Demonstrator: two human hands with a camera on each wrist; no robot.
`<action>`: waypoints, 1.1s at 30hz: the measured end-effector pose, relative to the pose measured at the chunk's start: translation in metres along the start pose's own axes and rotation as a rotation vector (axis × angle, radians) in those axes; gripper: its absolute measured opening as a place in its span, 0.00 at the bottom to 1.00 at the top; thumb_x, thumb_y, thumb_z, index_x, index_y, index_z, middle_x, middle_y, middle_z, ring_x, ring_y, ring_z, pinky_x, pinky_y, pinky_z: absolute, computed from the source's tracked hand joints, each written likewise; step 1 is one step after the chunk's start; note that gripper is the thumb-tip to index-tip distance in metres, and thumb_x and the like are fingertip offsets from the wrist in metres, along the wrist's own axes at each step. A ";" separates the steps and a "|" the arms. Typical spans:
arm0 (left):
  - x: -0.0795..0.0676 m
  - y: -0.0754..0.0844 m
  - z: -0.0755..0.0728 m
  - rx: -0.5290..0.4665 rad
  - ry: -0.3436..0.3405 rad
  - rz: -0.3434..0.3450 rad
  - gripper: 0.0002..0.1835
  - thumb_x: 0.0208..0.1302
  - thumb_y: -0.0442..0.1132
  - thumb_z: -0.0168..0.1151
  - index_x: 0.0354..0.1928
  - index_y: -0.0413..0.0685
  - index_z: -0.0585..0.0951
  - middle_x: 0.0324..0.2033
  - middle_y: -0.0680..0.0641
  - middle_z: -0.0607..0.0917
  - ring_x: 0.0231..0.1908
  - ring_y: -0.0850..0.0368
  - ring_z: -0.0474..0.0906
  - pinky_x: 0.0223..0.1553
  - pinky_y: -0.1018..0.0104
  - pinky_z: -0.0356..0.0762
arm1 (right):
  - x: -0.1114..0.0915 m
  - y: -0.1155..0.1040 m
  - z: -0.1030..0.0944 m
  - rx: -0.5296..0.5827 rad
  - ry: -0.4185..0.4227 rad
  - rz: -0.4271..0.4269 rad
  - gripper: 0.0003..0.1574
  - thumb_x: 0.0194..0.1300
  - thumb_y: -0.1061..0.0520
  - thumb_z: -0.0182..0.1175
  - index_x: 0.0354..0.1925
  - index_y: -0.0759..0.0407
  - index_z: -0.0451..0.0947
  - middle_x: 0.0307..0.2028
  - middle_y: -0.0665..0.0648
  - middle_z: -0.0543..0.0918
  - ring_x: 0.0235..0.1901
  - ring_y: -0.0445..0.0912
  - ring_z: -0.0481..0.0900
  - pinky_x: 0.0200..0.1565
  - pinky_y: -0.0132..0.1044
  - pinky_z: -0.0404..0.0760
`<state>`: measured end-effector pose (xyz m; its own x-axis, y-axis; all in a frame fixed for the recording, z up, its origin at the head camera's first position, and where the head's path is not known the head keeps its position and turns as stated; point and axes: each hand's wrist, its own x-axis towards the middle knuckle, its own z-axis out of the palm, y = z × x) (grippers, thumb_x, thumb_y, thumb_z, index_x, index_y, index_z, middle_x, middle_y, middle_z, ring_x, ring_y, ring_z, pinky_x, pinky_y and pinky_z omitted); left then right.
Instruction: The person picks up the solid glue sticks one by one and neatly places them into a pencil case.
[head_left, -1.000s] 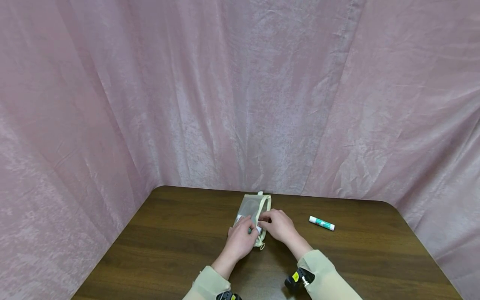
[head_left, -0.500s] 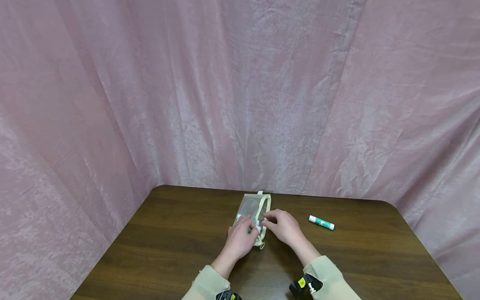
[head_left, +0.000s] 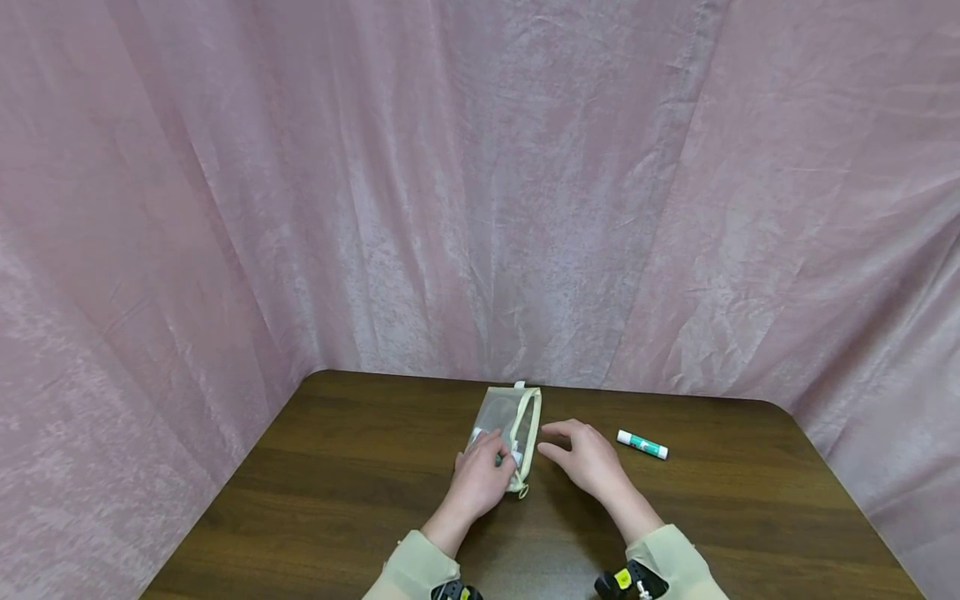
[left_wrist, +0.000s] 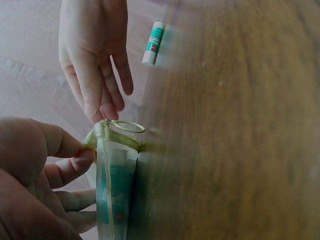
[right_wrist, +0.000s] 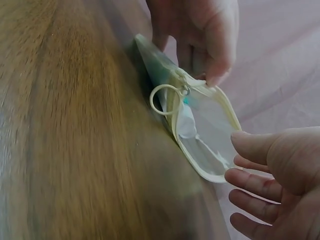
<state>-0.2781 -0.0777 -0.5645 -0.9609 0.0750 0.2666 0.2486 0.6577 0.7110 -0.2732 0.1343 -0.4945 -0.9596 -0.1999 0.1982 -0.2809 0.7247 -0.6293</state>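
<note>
A clear mesh zip pouch (head_left: 497,407) with a cream zipper lies on the table, its mouth facing right and gaping. My left hand (head_left: 480,481) rests over its near half, thumb and finger pinching the upper edge of the mouth, as the left wrist view shows. Inside the pouch is a glue stick (right_wrist: 187,123), its white end toward the mouth and its green label (left_wrist: 116,187) showing through the mesh. My right hand (head_left: 589,460), fingers loosely spread and holding nothing, is just right of the mouth. A pull ring (right_wrist: 152,101) hangs at the zipper's near end.
Another green-and-white glue stick (head_left: 642,445) lies on the brown wooden table (head_left: 360,467), right of my right hand. A pink curtain (head_left: 480,208) hangs behind the table's far edge.
My right hand has drawn away from the pouch's mouth toward the right, its fingers coming out empty. The left hand and the pouch have stayed in place.
</note>
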 end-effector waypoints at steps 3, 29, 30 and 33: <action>0.001 0.000 0.000 0.010 -0.002 -0.001 0.11 0.67 0.43 0.60 0.25 0.64 0.76 0.72 0.39 0.82 0.78 0.33 0.68 0.68 0.11 0.53 | -0.003 0.002 -0.006 -0.003 0.000 0.008 0.21 0.75 0.51 0.72 0.61 0.56 0.89 0.61 0.58 0.89 0.64 0.62 0.83 0.64 0.63 0.79; -0.003 0.001 -0.002 -0.008 0.029 0.023 0.11 0.66 0.41 0.60 0.24 0.62 0.75 0.70 0.37 0.83 0.77 0.31 0.69 0.68 0.10 0.53 | -0.027 0.023 -0.049 0.005 0.030 0.043 0.29 0.76 0.47 0.71 0.68 0.58 0.84 0.66 0.62 0.85 0.68 0.65 0.80 0.65 0.66 0.77; -0.003 0.002 -0.002 -0.008 0.029 0.023 0.11 0.66 0.41 0.60 0.24 0.61 0.75 0.70 0.37 0.83 0.77 0.31 0.69 0.67 0.10 0.53 | -0.027 0.024 -0.050 -0.003 0.038 0.043 0.29 0.76 0.47 0.71 0.68 0.58 0.84 0.66 0.62 0.86 0.67 0.65 0.81 0.64 0.66 0.78; -0.004 0.004 -0.003 -0.012 0.029 0.022 0.11 0.66 0.41 0.60 0.25 0.61 0.75 0.71 0.37 0.82 0.77 0.30 0.69 0.68 0.10 0.53 | -0.028 0.027 -0.056 -0.024 0.063 0.031 0.29 0.75 0.47 0.71 0.67 0.58 0.85 0.64 0.62 0.86 0.63 0.64 0.84 0.62 0.66 0.80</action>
<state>-0.2731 -0.0778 -0.5612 -0.9513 0.0673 0.3007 0.2710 0.6472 0.7125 -0.2529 0.1965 -0.4749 -0.9645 -0.1362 0.2261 -0.2501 0.7454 -0.6179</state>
